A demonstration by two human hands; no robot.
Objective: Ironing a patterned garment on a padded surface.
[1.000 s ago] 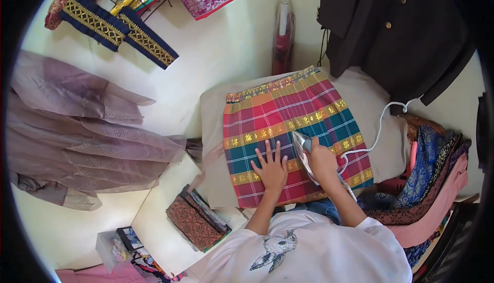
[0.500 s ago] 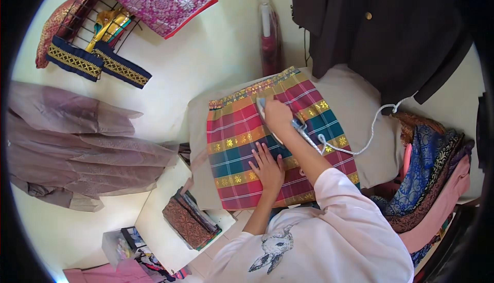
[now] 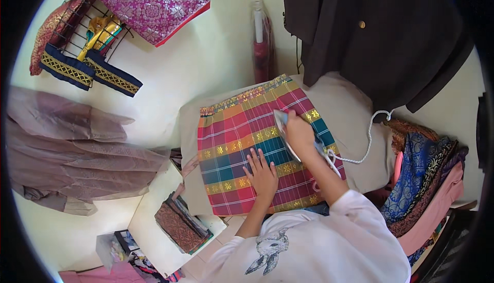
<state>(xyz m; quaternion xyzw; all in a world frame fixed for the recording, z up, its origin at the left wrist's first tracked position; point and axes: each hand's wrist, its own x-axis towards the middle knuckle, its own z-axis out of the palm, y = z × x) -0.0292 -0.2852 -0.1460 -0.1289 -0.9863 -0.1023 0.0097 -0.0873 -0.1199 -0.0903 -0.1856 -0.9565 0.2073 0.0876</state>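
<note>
Red checked skirt [image 3: 226, 134], just 1, right hand [image 3: 299, 133] gripping 1 iron [image 3: 280, 120], left hand [image 3: 263, 179] spread flat

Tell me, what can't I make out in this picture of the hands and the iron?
All in the head view:
- Handle of the iron: mostly covered by the right hand.
- Cloth under the left hand: hidden by its palm and fingers.
- Back of the plaid skirt: hidden beneath its front.
- Top of the dark jacket: cut off by the upper edge.
- Contents of the translucent box: too small and blurred to name.
</note>
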